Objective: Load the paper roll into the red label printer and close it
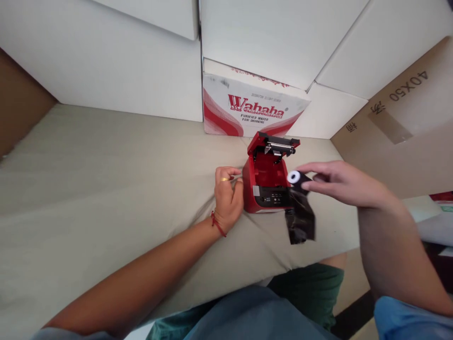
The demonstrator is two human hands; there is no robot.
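A red and black label printer (250,189) stands on the cloth-covered surface with its lid (260,140) raised, so the red inside shows. My left hand (226,191) is at the printer's left side, fingers curled and thumb against the casing. A gold ring and a red string bracelet are on that hand and wrist. Beside the printer's right edge, my right hand (329,182) pinches a black roll (305,180) with a white core, held above the surface. A loose black strip (300,219) hangs down from the roll in front of the printer's right corner.
Behind the printer stands a white and red Wahaba-like water carton (255,106), among white boxes (141,61). A brown cardboard box (406,118) borders the right side. The beige cloth (106,174) has wrinkles near the printer, and its front edge lies close to my lap.
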